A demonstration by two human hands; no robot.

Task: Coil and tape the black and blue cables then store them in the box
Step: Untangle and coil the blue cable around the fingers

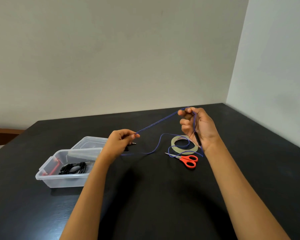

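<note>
Blue cable (161, 121) stretched taut between both hands, rising left to right

The black cable (73, 168) already lies coiled in the box (42, 174), just left of the left hand (119, 141), whose fingertips pinch the blue cable; the doubled strand climbs rightward to the right hand (201, 129), held higher and farther off, fingers curled round the loop. Slack trails beneath that hand over the tape roll (175, 142) and scissors (189, 161), so the next wrap likely gathers toward the right hand
</note>
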